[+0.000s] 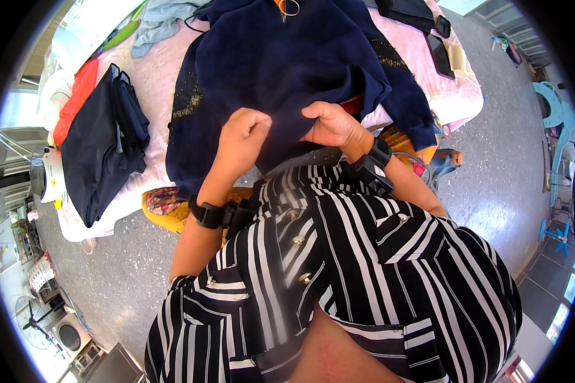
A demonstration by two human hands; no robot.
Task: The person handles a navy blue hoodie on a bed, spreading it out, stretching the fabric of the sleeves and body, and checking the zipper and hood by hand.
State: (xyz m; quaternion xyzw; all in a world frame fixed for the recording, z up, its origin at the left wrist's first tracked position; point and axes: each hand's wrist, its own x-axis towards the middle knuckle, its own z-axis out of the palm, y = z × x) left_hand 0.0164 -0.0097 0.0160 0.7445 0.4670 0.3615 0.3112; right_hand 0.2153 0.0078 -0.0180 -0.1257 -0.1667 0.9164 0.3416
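Top point(262, 67) is pinched by left hand point(244, 133); whether right hand point(333, 124) pinches cannot be told; even tension is advised

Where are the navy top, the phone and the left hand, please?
Navy top point(255, 67), head view: on its body.
Phone point(439, 56), head view: its dark face.
Left hand point(243, 133), head view: back of the hand.

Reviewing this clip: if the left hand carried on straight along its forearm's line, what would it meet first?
Most likely the navy garment, spread just ahead of the left hand. Depth is unclear from this view; the hand may already be touching it.
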